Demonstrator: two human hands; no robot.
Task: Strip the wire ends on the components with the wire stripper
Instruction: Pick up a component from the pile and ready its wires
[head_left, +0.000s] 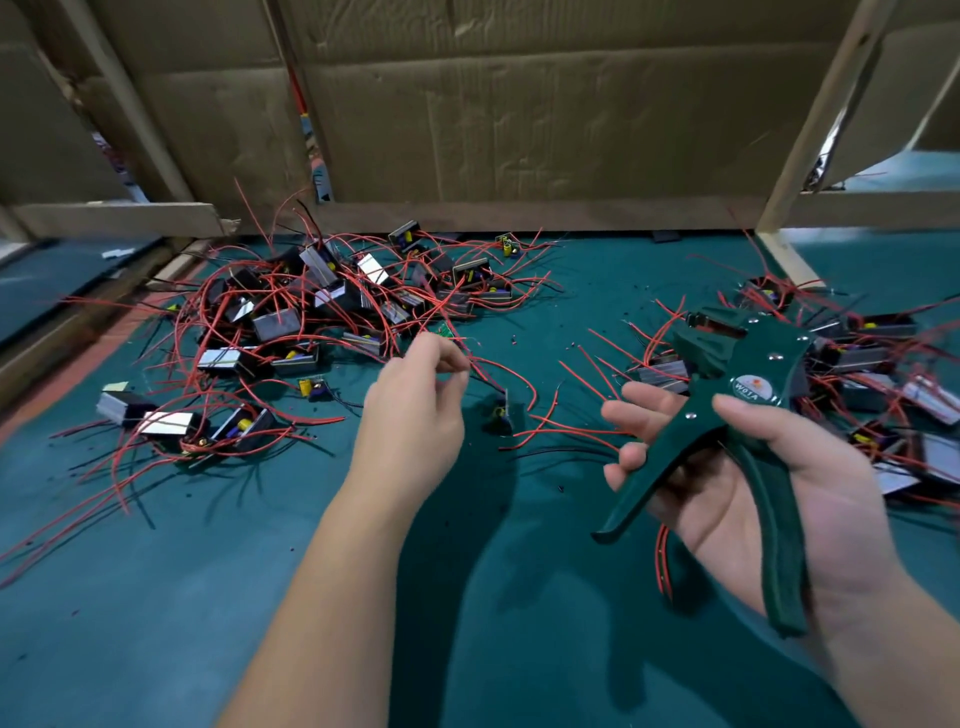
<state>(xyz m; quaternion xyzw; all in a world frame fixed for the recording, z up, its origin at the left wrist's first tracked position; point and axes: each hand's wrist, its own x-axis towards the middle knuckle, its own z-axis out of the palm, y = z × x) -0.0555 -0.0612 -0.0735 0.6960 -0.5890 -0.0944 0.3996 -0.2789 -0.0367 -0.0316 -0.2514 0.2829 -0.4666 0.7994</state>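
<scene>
Our left hand (415, 405) has its fingers curled in, pinching a red wire (488, 376) at the fingertips. Its component (501, 415) sits just below and right of that hand; we can't tell if it's touching the green mat (156, 597). Our right hand (753, 483) loosely grips the wire stripper (727, 415), handles spread, nose pointing away, near the component but apart from it.

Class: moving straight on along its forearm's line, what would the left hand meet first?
Likely the small green circuit board at the near edge of the component pile, just beyond the left hand pinching a red wire; depth is unclear.
</scene>
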